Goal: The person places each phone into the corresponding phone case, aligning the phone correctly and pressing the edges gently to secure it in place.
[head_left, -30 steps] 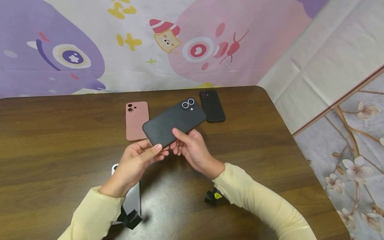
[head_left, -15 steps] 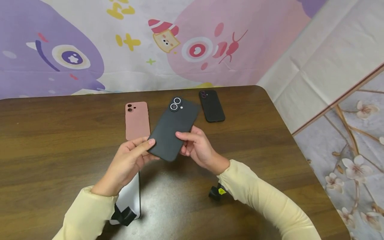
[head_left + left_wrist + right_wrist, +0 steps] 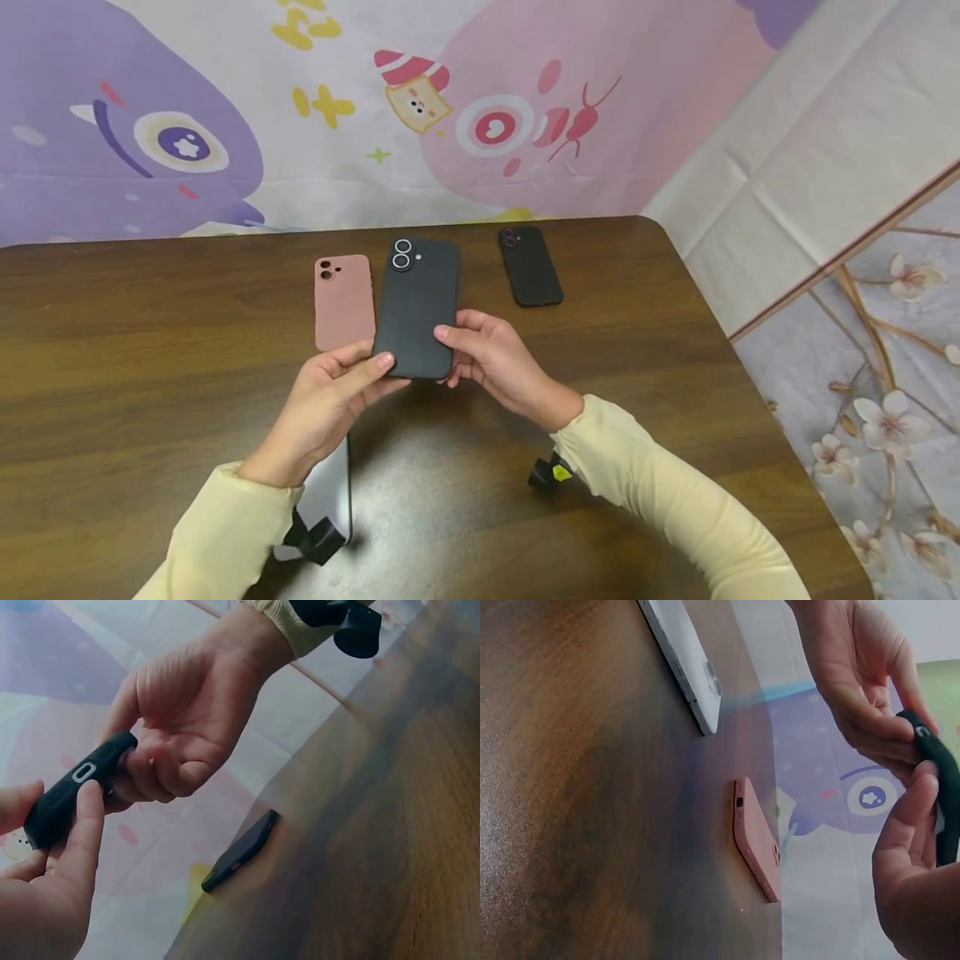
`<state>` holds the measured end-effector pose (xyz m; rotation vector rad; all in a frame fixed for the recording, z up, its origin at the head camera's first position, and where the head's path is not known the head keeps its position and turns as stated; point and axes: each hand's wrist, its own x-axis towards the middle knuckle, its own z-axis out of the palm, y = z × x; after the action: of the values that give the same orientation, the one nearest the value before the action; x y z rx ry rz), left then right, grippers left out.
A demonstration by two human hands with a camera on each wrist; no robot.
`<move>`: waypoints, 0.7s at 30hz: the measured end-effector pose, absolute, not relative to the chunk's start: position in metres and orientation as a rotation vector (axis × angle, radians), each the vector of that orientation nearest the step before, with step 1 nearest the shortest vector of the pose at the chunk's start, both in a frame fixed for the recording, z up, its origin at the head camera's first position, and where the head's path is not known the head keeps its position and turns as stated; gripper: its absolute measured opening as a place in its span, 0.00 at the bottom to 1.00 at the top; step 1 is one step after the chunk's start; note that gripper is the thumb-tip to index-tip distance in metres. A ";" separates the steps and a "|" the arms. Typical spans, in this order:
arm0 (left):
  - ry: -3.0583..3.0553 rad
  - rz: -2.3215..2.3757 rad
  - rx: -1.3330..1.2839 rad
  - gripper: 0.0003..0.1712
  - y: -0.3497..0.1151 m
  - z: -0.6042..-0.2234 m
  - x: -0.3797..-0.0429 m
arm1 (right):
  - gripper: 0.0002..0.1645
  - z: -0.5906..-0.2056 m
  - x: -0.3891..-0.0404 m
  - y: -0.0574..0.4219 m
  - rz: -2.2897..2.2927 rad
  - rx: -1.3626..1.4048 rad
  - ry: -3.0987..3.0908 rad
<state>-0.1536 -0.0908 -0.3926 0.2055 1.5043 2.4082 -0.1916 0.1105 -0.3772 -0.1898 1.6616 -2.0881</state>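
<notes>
A dark grey phone case (image 3: 418, 312) with two silver-ringed camera openings is held above the table, its back towards the head camera. My left hand (image 3: 322, 408) pinches its lower left corner, thumb on the back. On the lower right edge, my right hand (image 3: 498, 358) grips it with the thumb on the back and fingers behind. The left wrist view shows the oblong port opening on the case's (image 3: 75, 784) bottom edge. Whether a phone sits inside, I cannot tell. A silver phone (image 3: 327, 492) lies partly hidden under my left forearm.
A pink phone case (image 3: 342, 304) lies on the brown wooden table (image 3: 150, 358), just left of the held case. Farther right lies a black phone case (image 3: 530, 267) near the back edge. A printed cloth (image 3: 322, 183) hangs behind the table.
The held case has turned from a slant towards the right to nearly upright, its camera end swinging left. Both hands keep hold; the right hand has shifted slightly right.
</notes>
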 end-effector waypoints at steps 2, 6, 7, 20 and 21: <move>1.525 2.386 0.151 0.11 -0.090 -0.393 -0.155 | 0.14 -0.377 -0.192 0.110 -2.077 -0.193 1.704; 1.577 2.289 0.070 0.21 -0.090 -0.388 -0.159 | 0.16 -0.376 -0.197 0.109 -2.053 -0.180 1.760; 1.600 2.253 0.069 0.23 -0.090 -0.387 -0.161 | 0.17 -0.376 -0.198 0.109 -2.047 -0.170 1.766; 2.392 1.501 0.022 0.23 -0.121 -0.373 -0.191 | 0.17 -0.388 -0.222 0.118 -2.034 0.056 1.832; 2.463 1.425 0.007 0.24 -0.125 -0.374 -0.194 | 0.16 -0.390 -0.224 0.120 -2.038 0.078 1.835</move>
<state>-0.1944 -0.1248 -0.3736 0.0073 2.4635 1.4252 -0.2240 0.1196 -0.3902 0.0784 1.8350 -2.0376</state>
